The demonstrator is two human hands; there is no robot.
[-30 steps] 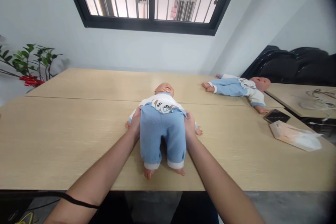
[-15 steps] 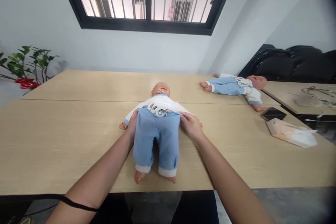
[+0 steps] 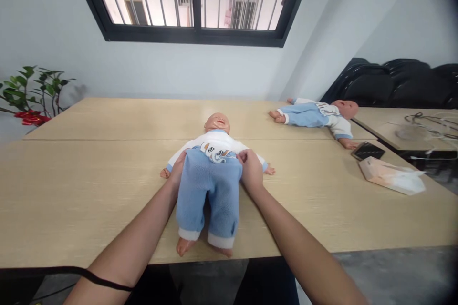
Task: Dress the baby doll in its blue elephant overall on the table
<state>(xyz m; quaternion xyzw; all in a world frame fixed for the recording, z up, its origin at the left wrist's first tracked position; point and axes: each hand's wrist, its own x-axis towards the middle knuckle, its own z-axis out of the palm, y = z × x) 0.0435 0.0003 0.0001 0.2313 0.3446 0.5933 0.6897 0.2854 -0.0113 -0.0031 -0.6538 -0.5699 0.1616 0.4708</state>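
A baby doll point(image 3: 217, 124) lies on its back on the table, its feet toward me near the front edge. It wears a white top point(image 3: 225, 141) with a cartoon face and blue pants point(image 3: 209, 176) with white cuffs. My left hand point(image 3: 178, 167) is closed at the left side of the waistband, its fingertips partly hidden by the cloth. At the right side of the waist, my right hand point(image 3: 251, 167) pinches the waistband with thumb and fingers. Both of the doll's arms lie spread outward.
A second doll point(image 3: 311, 113) in matching clothes lies at the back right. Near it are a black phone point(image 3: 368, 151) and a tissue box point(image 3: 379, 173). A potted plant point(image 3: 32, 88) stands at the left, and folded black chairs point(image 3: 368, 83) are stacked behind a side table with cables point(image 3: 425, 121).
My right hand has moved inward, bringing the right side of the waistband closer to the doll's body. The doll's right-side hand now shows more fully. My left hand stays at the waistband.
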